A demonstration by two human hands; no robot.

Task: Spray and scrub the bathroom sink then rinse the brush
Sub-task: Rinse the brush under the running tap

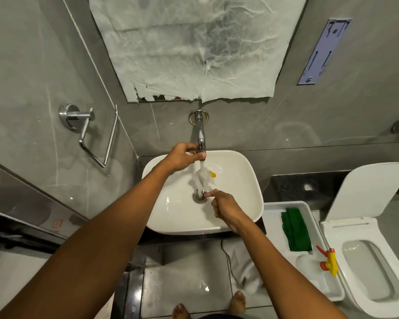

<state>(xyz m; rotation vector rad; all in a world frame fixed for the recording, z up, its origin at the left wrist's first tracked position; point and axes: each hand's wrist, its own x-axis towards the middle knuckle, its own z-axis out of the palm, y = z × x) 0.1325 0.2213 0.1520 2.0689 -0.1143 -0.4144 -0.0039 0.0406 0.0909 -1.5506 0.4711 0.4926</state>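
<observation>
Water runs from the chrome tap [200,134] into the white basin [237,180]. My left hand [182,157] grips the tap's end by the spout. My right hand [224,204] is closed on the handle of a brush [204,178], whose white head with a yellow tip sits under the stream above the drain [198,196]. The splashing water blurs most of the brush. A spray bottle [318,268] with a yellow and red trigger lies in a white tray [274,210] to the right of the sink.
A folded green cloth [296,229] lies in the same tray. An open toilet [373,268] stands at the far right. A chrome towel holder [90,132] juts from the left wall. A paper-covered mirror [194,47] hangs above the tap. My bare feet stand on wet floor tiles.
</observation>
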